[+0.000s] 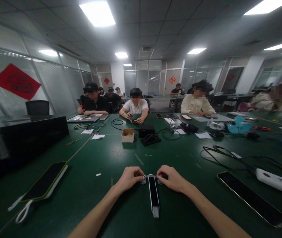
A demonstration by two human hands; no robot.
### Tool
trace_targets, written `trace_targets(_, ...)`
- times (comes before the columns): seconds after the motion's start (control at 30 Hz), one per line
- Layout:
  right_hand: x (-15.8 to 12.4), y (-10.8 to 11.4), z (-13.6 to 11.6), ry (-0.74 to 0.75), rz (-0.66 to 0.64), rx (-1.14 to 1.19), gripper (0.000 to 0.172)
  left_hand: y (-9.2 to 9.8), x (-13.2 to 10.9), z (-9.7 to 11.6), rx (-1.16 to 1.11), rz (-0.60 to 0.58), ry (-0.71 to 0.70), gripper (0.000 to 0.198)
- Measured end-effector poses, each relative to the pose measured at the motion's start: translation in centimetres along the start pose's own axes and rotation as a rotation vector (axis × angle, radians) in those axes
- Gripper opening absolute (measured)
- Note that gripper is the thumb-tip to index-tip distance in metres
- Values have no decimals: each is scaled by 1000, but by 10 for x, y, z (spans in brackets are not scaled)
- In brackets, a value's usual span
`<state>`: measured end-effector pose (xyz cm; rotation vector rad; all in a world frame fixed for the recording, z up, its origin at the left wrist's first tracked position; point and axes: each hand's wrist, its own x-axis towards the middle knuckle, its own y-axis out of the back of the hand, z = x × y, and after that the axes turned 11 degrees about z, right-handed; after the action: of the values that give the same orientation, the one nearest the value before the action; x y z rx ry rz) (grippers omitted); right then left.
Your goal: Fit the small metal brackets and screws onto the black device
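A long, narrow black device with a white and grey frame lies lengthwise on the green table, pointing away from me at its far end. A thin metal crosspiece runs across that far end, with small grey fittings below it on both sides. My left hand pinches the crosspiece's left end between fingers and thumb. My right hand grips its right end the same way. The fingers hide both tips of the crosspiece.
A black slab with a green edge lies to my left. To my right are a long black slab, a white power strip and tangled black cables. A cardboard box stands ahead. Several seated people work at the table's far end.
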<state>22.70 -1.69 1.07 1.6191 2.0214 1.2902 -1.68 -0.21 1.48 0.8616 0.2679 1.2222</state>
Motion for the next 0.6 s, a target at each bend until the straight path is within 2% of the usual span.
trace_targets(0.27, 0, -1, 0, 5, 5, 1, 16, 2, 0, 4, -81, 15, 35, 15)
trace_targets(0.6, 0, -3, 1, 46, 28, -25, 14, -5, 2, -1, -116, 48, 41, 15)
